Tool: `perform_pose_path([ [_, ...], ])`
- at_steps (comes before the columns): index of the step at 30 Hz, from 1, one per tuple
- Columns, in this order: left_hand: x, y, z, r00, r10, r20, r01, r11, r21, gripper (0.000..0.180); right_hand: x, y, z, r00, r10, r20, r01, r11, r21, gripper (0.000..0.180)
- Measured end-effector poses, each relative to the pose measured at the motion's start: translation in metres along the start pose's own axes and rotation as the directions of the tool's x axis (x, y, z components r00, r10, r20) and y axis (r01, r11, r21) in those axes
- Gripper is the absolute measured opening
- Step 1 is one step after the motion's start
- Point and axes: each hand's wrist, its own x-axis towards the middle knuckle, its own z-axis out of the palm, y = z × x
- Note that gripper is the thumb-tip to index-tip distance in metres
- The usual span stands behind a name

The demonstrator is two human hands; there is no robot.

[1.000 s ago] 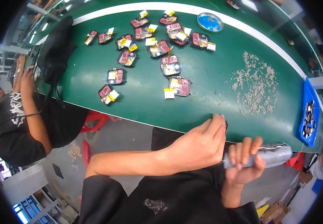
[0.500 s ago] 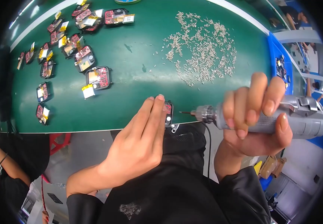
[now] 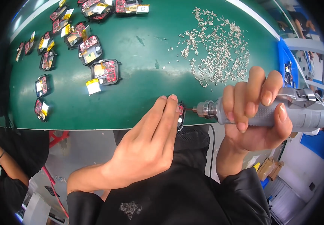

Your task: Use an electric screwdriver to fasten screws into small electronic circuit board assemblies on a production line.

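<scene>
Green matting is covering the workbench (image 3: 143, 93), and at its near edge the left hand (image 3: 147, 146) is pressing flat, fingers straight and together, against a small black device with a red circuit board (image 3: 180, 116), steadying it on its edge right at the table's rim. The right hand (image 3: 252, 116) is wrapping its fingers tightly around a grey electric screwdriver (image 3: 282, 112), which is lying horizontal with its metal tip touching the device's exposed side. A loose heap of small silver screws (image 3: 218, 52) is lying on the mat just beyond the screwdriver. Further left, more open black housings with red boards and yellow-taped batteries (image 3: 104, 71) are sitting scattered across the mat, well apart from the hands. A blue tray (image 3: 287, 71) is resting at the bench's right end. Another person's arm (image 3: 0, 161) is showing at the lower left.
</scene>
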Motion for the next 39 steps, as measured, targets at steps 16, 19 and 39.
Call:
perform_pose_path([
  [16, -0.001, -0.005, -0.006, 0.994, 0.094, 0.060, -0.102, 0.984, 0.148, 0.035, 0.021, 0.009, 0.020, 0.999, 0.040, 0.020, -0.038, 0.995, -0.092, 0.021],
  [19, -0.001, -0.004, -0.007, 0.992, 0.114, 0.047, -0.121, 0.977, 0.175, 0.035, 0.023, 0.008, 0.022, 0.998, 0.042, 0.042, -0.037, 0.994, -0.106, 0.021],
  [39, -0.036, -0.020, -0.058, 0.985, -0.150, -0.082, 0.155, 0.986, 0.057, 0.048, -0.005, -0.010, -0.007, 0.981, -0.186, -0.053, 0.192, 0.908, 0.371, 0.025],
])
